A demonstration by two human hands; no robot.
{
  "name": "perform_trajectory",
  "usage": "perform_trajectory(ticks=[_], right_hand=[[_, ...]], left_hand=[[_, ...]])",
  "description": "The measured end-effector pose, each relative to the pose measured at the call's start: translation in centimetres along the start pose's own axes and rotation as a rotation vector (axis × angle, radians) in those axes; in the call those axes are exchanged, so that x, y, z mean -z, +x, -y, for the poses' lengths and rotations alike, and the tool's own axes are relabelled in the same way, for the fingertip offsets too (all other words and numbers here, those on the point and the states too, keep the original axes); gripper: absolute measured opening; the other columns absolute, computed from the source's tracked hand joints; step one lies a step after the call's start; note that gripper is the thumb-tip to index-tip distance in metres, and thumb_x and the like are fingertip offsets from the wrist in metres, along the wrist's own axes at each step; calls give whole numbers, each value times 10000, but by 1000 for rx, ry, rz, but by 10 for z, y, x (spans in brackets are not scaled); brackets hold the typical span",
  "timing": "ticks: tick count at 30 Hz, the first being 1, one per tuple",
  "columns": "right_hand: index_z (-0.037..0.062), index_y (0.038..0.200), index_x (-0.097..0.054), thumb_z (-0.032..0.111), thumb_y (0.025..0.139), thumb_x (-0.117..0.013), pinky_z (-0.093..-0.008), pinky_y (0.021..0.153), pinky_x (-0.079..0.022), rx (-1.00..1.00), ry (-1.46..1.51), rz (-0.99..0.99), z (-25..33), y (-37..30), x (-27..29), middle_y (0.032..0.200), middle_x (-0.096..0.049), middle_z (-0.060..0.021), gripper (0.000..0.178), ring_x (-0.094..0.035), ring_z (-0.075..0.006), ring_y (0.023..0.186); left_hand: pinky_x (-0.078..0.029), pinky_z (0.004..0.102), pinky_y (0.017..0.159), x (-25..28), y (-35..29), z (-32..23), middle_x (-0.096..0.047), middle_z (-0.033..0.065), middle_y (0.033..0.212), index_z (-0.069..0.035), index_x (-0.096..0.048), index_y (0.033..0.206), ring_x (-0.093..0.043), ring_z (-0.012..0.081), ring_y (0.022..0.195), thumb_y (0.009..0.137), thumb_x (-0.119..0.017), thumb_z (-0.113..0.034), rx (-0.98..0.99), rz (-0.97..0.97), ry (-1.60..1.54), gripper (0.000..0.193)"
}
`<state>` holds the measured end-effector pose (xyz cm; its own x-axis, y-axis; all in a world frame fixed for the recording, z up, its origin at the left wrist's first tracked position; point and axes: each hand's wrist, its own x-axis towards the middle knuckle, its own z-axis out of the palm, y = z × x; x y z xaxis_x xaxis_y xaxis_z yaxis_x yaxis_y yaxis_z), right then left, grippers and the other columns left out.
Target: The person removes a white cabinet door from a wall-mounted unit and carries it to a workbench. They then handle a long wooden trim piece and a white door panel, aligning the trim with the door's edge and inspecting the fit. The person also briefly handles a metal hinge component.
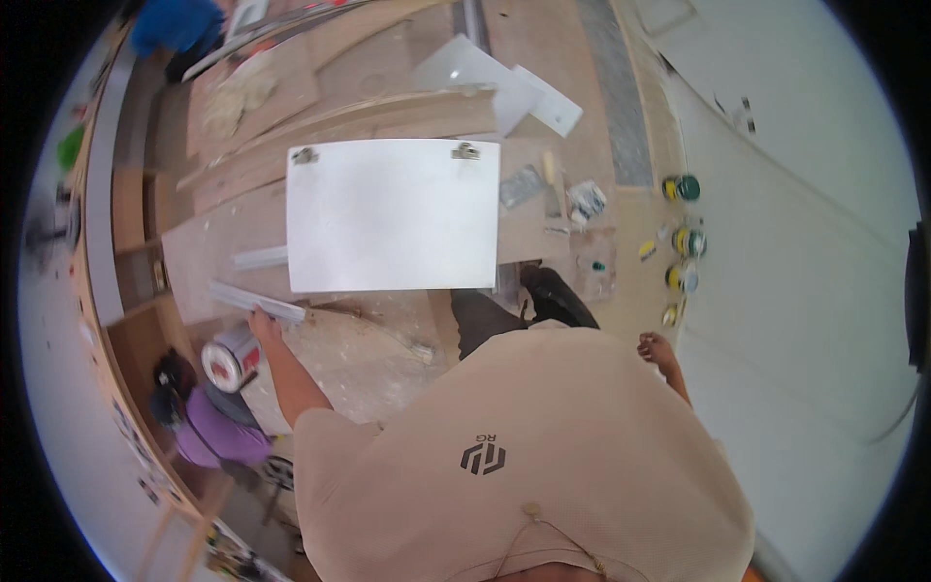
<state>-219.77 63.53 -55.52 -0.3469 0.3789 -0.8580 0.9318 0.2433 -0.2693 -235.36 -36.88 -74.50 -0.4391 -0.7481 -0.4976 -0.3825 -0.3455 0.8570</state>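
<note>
My left hand (264, 327) reaches out to the left, its fingers closed at the edge of a long pale strip (254, 300) shaped like a channel or trim piece. Just beside that hand is a round tin (231, 359) with a white lid and a red-and-white side. On the right, away from my body, my right hand (658, 349) hangs with curled fingers; nothing shows in it. In front of me a white board (393, 215) with two metal clips along its far edge covers part of the scene. A second pale strip (260, 257) runs partly behind it.
A person in purple (221, 427) is at the lower left, and one in blue (176, 27) at the far left. Several small jars (689, 242) line the wall at right. Wooden shelving (131, 213) stands left. White sheets (550, 100), boards and a small packet (587, 201) lie ahead.
</note>
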Motion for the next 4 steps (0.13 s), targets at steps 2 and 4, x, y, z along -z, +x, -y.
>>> perform_trajectory(ticks=[2, 4], right_hand=[[92, 1169, -628, 251, 975, -618, -331, 636, -554, -45, 37, 8, -25, -4, 0, 875, -678, -87, 251, -665, -181, 722], [110, 1172, -627, 220, 962, -626, -342, 646, -560, -79, 36, 8, -39, -6, -9, 869, -684, -94, 237, -668, -192, 714]], left_hand=[[-474, 499, 1012, -4, -2, 6, -558, 157, 1358, -46, -429, 1460, -571, 310, 1192, 1032, -512, -150, -26, 57, 47, 449], [-456, 526, 1038, -21, 5, 4, -539, 159, 1399, -64, -404, 1497, -551, 321, 1236, 1035, -506, -158, -57, 104, 83, 482]])
